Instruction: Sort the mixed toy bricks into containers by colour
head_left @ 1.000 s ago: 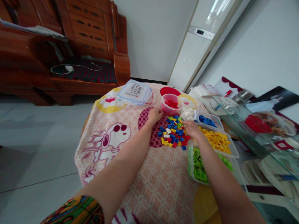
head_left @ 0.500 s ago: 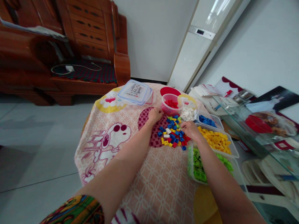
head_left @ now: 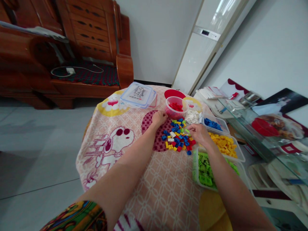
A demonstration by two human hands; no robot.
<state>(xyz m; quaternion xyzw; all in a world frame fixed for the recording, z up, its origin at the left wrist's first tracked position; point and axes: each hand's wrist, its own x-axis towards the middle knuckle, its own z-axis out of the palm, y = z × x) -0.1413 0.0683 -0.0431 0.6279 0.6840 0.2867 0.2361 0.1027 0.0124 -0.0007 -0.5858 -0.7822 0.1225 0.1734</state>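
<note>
A mixed pile of small plastic building bricks [head_left: 177,138] in red, blue, yellow, white and green lies on the tablecloth. At its right edge is my right hand [head_left: 199,132], fingers stretched out to the left and apart, with no brick visible in them. My left hand [head_left: 159,118] rests at the pile's upper left, close to the clear bowl of red bricks [head_left: 171,113]. Its fingers are curled together, and whatever they may hold is hidden. White bricks [head_left: 192,116] lie heaped between the bowl and a clear box of blue bricks [head_left: 222,129].
A box of yellow bricks [head_left: 225,146] and a box of green bricks [head_left: 204,168] stand under and beside my right forearm. Stacked lids [head_left: 138,94] and a red lid [head_left: 172,93] lie toward the back. A glass shelf [head_left: 264,138] borders the right side.
My right hand has shifted slightly right, away from the pile, and its fingers have loosened. The left hand keeps its place beside the bowl. The view has moved very slightly.
</note>
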